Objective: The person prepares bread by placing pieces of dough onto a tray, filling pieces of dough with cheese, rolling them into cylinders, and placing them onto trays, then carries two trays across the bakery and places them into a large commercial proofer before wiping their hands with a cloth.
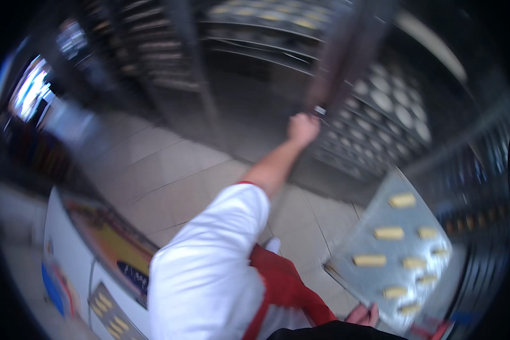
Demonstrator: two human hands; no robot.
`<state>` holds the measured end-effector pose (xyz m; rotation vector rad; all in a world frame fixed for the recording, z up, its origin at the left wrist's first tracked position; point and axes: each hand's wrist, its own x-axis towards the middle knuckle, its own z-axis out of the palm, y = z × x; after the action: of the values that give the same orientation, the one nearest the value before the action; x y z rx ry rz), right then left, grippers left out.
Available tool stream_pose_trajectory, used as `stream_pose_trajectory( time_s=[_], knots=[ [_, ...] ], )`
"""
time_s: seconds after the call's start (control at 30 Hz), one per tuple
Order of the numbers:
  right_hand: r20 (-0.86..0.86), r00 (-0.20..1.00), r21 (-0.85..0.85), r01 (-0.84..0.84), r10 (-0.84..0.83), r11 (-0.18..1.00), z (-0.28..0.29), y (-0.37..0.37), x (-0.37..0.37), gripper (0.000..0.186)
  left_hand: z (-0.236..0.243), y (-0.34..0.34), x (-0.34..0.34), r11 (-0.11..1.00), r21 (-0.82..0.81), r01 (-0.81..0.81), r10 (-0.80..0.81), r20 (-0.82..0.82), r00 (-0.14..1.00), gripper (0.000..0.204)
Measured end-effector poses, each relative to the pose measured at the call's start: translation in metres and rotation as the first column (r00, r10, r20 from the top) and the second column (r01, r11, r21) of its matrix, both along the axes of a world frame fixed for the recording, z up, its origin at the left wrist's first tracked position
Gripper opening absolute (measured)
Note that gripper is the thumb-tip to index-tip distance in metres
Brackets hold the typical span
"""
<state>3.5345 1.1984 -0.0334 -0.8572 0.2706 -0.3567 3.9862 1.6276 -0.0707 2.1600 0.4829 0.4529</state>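
My left hand reaches far forward, closed at the lower part of a dark brown upright frame. A small bright fitting shows beside its knuckles; what the fingers wrap is partly hidden. Low on the right, my right hand grips the near edge of a metal baking tray. On that tray lie several yellow, finger-shaped dough pieces, spaced apart. The tray is held out at my right side, over the floor.
Shelves of trays with round pale dough pieces stand ahead, behind the frame. More loaded racks are at the far left. A white counter or cabinet with coloured pictures stands at left. Tiled floor lies between. Dark racks border the right.
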Motion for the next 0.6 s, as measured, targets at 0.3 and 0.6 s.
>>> stream_pose_trajectory(
  time_s=[0.3, 0.6],
  knots=[
    [0.081, 0.996, -0.030, -0.027, 0.029, 0.999, -0.007, -0.045, 0.061, 0.059, -0.034, 0.005, 0.039, -0.179, -0.979, -0.101, 0.293, -0.152, 0.944, 0.019],
    [0.024, 0.990, 0.085, -0.139, 0.137, 0.987, -0.015, -0.065, 0.106, 0.065, -0.050, -0.003, 0.060, -0.461, -0.886, 0.048, 0.390, -0.154, 0.908, 0.018]
  ],
)
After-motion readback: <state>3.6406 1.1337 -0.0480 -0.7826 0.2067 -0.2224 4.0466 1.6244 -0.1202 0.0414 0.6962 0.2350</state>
